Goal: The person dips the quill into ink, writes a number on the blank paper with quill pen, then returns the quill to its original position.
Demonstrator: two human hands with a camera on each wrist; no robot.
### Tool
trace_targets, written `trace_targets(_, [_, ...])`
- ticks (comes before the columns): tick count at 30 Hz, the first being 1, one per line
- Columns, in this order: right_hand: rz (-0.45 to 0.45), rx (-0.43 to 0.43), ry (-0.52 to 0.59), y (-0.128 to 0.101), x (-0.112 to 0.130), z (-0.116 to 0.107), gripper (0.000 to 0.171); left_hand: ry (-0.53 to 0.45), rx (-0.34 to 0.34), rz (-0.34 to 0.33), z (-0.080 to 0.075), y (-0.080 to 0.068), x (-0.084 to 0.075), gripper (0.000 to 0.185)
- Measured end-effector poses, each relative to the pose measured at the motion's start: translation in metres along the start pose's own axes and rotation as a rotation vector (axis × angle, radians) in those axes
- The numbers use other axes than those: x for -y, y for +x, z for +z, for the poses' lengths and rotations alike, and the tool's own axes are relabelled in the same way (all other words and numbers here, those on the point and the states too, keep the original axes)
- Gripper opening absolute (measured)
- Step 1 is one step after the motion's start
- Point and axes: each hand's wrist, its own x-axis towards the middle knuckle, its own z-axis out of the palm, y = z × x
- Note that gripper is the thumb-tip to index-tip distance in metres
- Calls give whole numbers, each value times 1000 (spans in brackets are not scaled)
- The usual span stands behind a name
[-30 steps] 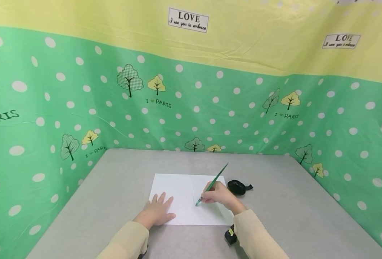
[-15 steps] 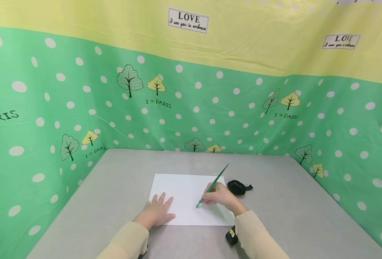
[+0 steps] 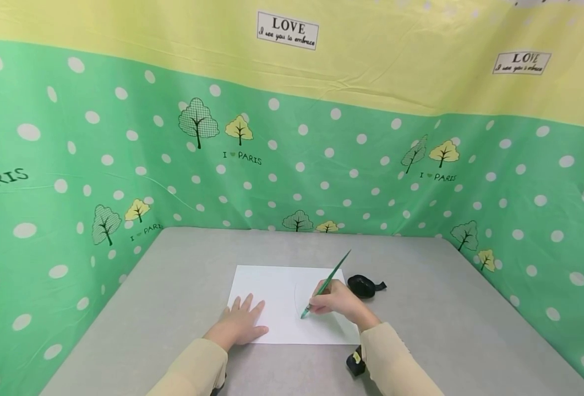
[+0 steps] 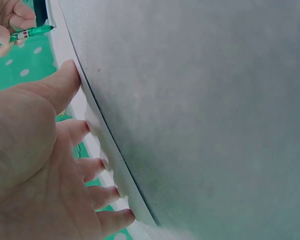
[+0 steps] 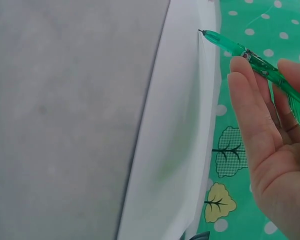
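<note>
A white sheet of paper (image 3: 277, 280) lies on the grey table. My left hand (image 3: 242, 323) presses flat on its left part, fingers spread and thumb near the front edge. My right hand (image 3: 338, 300) pinches a green pen (image 3: 337, 268) in a writing grip, its tip down on the paper. A thin curved line (image 3: 295, 297) runs along the sheet to the tip. In the right wrist view, the pen (image 5: 260, 64) has a see-through green barrel, a dark fine point and a feathery green tail. The left wrist view shows the same pen (image 4: 34, 32) beyond my left thumb.
A rounded black object (image 3: 362, 286) with a short strap lies right of the paper. A small black device (image 3: 355, 363) with a yellow label sits against the right sleeve. Green and yellow printed cloth (image 3: 272, 181) walls in the table's back and sides.
The pen tip has moved slightly toward me and to the right, with the right hand following, and the curved line has grown longer. The left hand has stayed in place.
</note>
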Motion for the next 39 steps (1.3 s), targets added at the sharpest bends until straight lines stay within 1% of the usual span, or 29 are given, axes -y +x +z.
trace_targets(9, [15,-6,-18,-3,-1,-1,13,9,2,0,1,0,-1,61])
trace_targets(16, [7,0,-30,-19,24,2,10,8,7,5,0,0,0,60])
trace_targets(20, [2,3,-26,-24,31,3,11,2,10,3,-2,-1,-1,61])
trace_targets(28, [0,4,-35,-25,26,3,12,17,16,-1,-2,-1,-1,61])
trace_targets(36, [-1,8,-28,-28,27,2,12,6,13,4,-3,-2,-1,60])
trace_targets(39, [9,3,-31,-23,18,0,12,8,10,12,-3,-2,-1,61])
